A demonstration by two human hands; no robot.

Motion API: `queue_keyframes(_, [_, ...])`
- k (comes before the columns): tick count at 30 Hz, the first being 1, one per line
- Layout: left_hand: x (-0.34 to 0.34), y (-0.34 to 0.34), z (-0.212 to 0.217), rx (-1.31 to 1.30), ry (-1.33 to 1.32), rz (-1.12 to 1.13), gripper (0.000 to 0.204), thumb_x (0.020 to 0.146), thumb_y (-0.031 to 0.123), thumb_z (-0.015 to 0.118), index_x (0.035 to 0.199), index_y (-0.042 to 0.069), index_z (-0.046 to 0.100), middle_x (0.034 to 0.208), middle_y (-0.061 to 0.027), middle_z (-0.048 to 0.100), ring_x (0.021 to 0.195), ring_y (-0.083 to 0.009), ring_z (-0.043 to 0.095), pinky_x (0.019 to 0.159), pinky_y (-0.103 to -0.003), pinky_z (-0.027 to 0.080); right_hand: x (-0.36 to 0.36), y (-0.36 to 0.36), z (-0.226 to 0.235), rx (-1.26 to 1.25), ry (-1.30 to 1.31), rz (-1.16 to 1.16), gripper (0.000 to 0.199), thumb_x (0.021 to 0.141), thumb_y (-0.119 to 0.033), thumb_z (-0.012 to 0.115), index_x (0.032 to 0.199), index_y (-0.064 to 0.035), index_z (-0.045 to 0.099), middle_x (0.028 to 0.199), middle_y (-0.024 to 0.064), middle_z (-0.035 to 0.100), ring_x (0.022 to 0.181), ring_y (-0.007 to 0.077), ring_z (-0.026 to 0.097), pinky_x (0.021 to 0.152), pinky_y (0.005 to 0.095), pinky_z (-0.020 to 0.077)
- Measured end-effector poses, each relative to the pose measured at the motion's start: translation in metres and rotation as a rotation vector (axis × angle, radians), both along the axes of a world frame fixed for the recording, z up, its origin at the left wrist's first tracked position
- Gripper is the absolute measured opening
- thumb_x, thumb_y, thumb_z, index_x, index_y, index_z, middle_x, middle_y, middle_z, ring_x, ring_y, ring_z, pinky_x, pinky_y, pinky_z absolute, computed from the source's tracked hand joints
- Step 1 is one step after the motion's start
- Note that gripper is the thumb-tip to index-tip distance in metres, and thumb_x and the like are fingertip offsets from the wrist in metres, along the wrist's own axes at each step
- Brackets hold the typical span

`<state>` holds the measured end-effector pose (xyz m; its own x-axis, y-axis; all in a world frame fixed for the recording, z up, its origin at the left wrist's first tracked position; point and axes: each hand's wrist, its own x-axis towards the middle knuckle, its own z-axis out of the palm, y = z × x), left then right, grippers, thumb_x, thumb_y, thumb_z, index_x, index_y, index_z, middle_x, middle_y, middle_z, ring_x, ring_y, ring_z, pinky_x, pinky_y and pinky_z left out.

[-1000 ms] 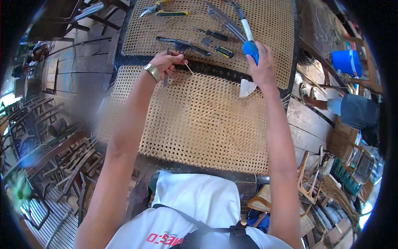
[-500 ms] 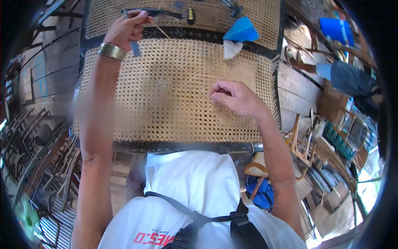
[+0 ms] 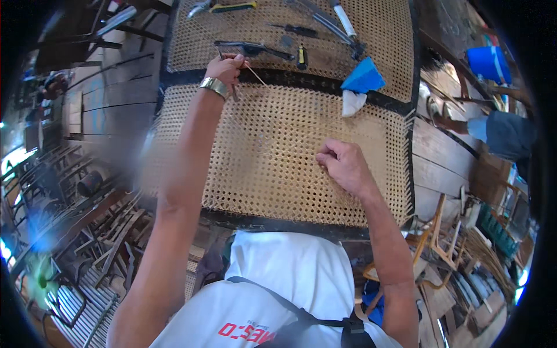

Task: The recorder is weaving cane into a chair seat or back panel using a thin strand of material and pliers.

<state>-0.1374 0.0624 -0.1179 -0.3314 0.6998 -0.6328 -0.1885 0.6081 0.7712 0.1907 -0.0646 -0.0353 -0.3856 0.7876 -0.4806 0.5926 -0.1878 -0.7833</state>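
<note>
Pinching one untucked cane strand (image 3: 256,75), your left hand (image 3: 225,71) stays raised; right hand (image 3: 343,163) curled, grip unclear; cane webbing (image 3: 278,133) already spans the frame (image 3: 290,79).

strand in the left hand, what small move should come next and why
Perhaps bring the right hand up to steady the strand: the left hand grips it along with a slim tool, while the right is apart, over the cane panel, with no tool visible.

Tan woven-cane panel (image 3: 278,174): repeating open-hole lattice. Long crossbar (image 3: 301,81): black. Angular wedge (image 3: 364,75): bright blue. Shiny wristband (image 3: 214,87): pale gold.
</note>
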Motion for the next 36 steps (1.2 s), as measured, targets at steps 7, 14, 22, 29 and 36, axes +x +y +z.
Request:
queue_keyframes(7, [-0.002,0.026,-0.018,-0.081,0.086,0.117,0.020,0.097,0.026,0.065,0.086,0.010,0.066,0.075,-0.0021,0.067,0.048,-0.0087,0.041,0.039,-0.025,0.026,-0.010,0.010,-0.040,0.036,0.005,0.010,0.022,0.083,-0.024,0.072,0.087,-0.0022,0.069,0.078,0.0136,0.070,0.074,0.0240,0.068,0.070,0.0382,0.0524])
queue_keyframes(14, [-0.002,0.007,0.040,-0.165,0.496,-0.051,0.056,0.099,0.058,0.045,0.087,0.007,0.065,0.080,-0.0061,0.070,0.051,-0.0131,0.048,0.048,-0.030,0.037,0.024,0.001,0.022,-0.059,0.711,-0.276,0.016,0.096,-0.020,0.065,0.095,-0.0037,0.064,0.080,0.0047,0.065,0.077,0.0160,0.064,0.072,0.0310,0.0513])
queue_keyframes(22, [0.164,-0.136,0.117,0.253,0.498,-1.237,0.030,0.101,0.028,0.054,0.119,0.011,0.069,0.097,-0.0100,0.075,0.058,-0.0160,0.061,0.055,-0.033,0.051,0.199,-0.116,0.098,0.176,1.152,-1.215,0.009,0.098,-0.016,0.063,0.103,-0.0081,0.065,0.090,0.0047,0.064,0.085,0.0179,0.059,0.081,0.0356,0.0520])
queue_keyframes(29, [0.243,-0.232,0.094,0.865,0.689,-1.354,0.026,0.095,0.017,0.055,0.118,0.006,0.059,0.108,-0.0175,0.066,0.077,-0.0316,0.070,0.063,-0.045,0.057,0.230,-0.219,0.140,0.523,0.903,-1.364,0.014,0.099,-0.013,0.062,0.108,-0.0044,0.066,0.089,0.0029,0.062,0.073,0.0120,0.052,0.065,0.0280,0.0450])
queue_keyframes(36, [0.224,-0.255,0.130,1.159,0.588,-1.848,0.029,0.094,0.016,0.054,0.123,0.012,0.054,0.117,-0.0126,0.061,0.077,-0.0301,0.071,0.062,-0.041,0.059,0.109,-0.128,0.122,0.601,-0.264,-0.611,0.016,0.091,-0.008,0.065,0.105,-0.0033,0.071,0.093,0.0078,0.067,0.087,0.0222,0.063,0.081,0.0323,0.0494])
